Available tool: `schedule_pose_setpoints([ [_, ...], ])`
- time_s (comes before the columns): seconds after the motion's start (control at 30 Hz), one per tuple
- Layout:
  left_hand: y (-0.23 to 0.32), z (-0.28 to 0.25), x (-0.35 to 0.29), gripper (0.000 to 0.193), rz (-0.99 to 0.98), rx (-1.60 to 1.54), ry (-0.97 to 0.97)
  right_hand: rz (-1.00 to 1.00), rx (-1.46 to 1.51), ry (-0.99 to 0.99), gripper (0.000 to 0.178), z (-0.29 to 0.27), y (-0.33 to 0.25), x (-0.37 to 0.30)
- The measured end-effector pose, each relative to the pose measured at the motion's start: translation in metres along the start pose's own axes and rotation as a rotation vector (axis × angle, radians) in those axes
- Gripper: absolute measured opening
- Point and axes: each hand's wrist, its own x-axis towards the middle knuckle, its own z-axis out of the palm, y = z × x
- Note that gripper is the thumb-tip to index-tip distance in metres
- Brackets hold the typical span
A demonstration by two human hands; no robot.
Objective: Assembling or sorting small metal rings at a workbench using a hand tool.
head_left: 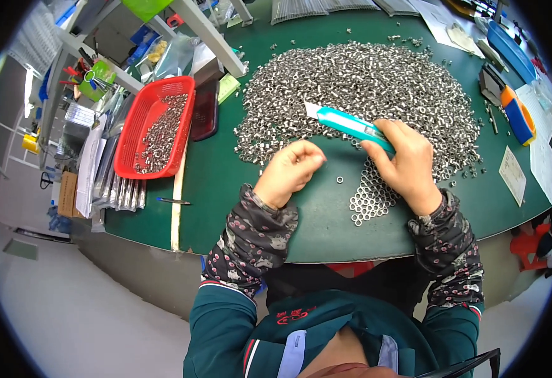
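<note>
A turquoise utility knife [354, 126] is gripped in my right hand [407, 161], its blade pointing to the far left over a wide heap of small metal rings [351, 82]. Below that hand, a patch of rings [371, 200] lies flat in a single layer. My left hand [290, 172] is closed at the heap's near edge, thumb and fingertips pressed together; whatever it may hold is hidden. One loose ring [339, 180] rests between the two hands on the green tabletop [313, 230].
At the left stands a red plastic basket [184, 135] with more rings inside, beside a dark phone-like slab [205, 110] and a pen [174, 201]. Grey shelf legs [209, 38] rise behind it. An orange and blue tool [518, 115] and a card [512, 175] lie at the right.
</note>
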Motion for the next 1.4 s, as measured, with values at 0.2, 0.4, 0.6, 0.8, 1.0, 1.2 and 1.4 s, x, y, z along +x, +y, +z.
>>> schedule_pose_setpoints([
  [0.2,-0.011,0.029,0.003,0.021,0.284,0.874,0.073,0.003,0.009,0.0,0.024,-0.001,0.003,-0.002],
  [0.4,-0.011,0.025,0.0,0.011,0.265,0.544,0.111,0.003,0.019,-0.032,0.023,-0.001,-0.004,0.0],
  [0.6,-0.009,-0.011,0.004,0.007,0.118,-0.555,0.023,-0.006,0.017,-0.071,0.021,-0.005,-0.005,-0.004],
  [0.8,-0.009,-0.023,0.004,0.011,0.174,-0.579,0.091,0.015,0.043,-0.163,0.022,-0.001,-0.007,-0.005],
  [1.0,-0.007,-0.021,0.007,0.01,0.18,-0.582,0.115,0.06,0.061,-0.285,0.024,0.0,-0.007,-0.005],
  [1.2,-0.012,-0.022,0.007,0.011,0.197,-0.539,0.13,0.09,0.097,-0.34,0.026,-0.001,-0.008,-0.004],
  [1.4,-0.012,-0.019,0.007,0.012,0.199,-0.499,0.132,0.129,0.111,-0.398,0.029,-0.001,-0.006,-0.006],
])
